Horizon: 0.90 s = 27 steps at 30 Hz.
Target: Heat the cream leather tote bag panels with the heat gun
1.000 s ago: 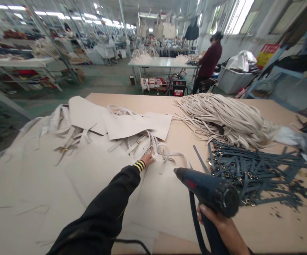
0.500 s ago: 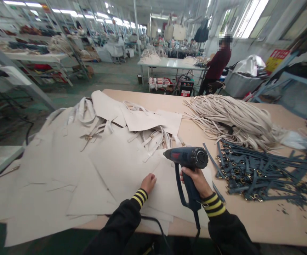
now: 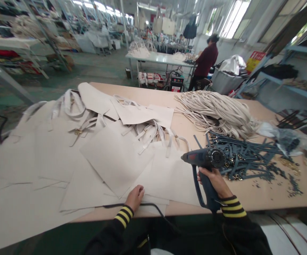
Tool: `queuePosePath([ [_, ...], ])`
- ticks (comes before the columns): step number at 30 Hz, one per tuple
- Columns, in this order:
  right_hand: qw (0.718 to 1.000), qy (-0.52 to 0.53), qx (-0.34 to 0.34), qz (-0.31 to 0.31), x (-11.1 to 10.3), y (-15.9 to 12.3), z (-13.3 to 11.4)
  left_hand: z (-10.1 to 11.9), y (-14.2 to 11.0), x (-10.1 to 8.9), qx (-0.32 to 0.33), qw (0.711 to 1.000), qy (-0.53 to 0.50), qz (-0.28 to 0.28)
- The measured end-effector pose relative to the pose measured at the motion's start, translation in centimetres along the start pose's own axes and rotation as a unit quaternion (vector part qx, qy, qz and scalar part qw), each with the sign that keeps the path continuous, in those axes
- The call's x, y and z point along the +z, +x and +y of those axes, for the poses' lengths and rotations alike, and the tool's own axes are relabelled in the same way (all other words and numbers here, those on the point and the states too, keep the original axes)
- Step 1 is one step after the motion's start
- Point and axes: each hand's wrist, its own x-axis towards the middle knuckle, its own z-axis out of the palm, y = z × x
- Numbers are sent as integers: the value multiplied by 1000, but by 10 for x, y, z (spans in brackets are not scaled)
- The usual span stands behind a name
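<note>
My right hand (image 3: 217, 182) is wrapped around the handle of a dark heat gun (image 3: 205, 157), whose nozzle points left above the pale panels. My left hand (image 3: 135, 197) is loosely closed near the table's front edge, with no object visible in it. Beneath and beside it spread overlapping cream bag panels (image 3: 116, 159), some with straps and small brass-coloured buckles. A black power cord (image 3: 155, 207) runs along the table edge, passing by my left hand.
A thick bundle of beige straps (image 3: 217, 109) lies at the back right of the table (image 3: 259, 193). In front of it are many dark blue buckled straps (image 3: 238, 156). Plastic bags (image 3: 288, 140) sit farther right. A co-worker (image 3: 206, 60) stands at another table (image 3: 158, 58) behind.
The view has turned rightward. My right hand has carried the heat gun right, towards the blue straps. My left hand has drawn back towards the front edge of the panels.
</note>
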Motion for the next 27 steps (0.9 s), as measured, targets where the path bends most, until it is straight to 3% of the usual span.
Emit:
queuePosePath([
  [6,998,-17,-35,56,-3,2,-3,-15,-36,8,22,999,31,-7],
  [11,993,-36,-17,115,-45,-12,4,-13,-64,11,-4,995,97,-20],
  [13,994,-38,10,99,-60,-29,11,-10,-75,11,-10,991,132,-25],
  [15,998,-19,43,39,-63,-53,20,-9,-85,11,-17,986,165,-24],
  [17,996,11,68,-53,-52,-77,29,-10,-94,11,-32,981,189,-18],
  [21,973,28,67,-218,3,-111,41,-10,-110,7,-72,976,205,-6],
  [24,961,29,61,-268,35,-119,46,-8,-123,3,-85,983,161,13],
  [27,960,8,59,-275,38,-124,50,-7,-137,0,-89,990,98,43],
])
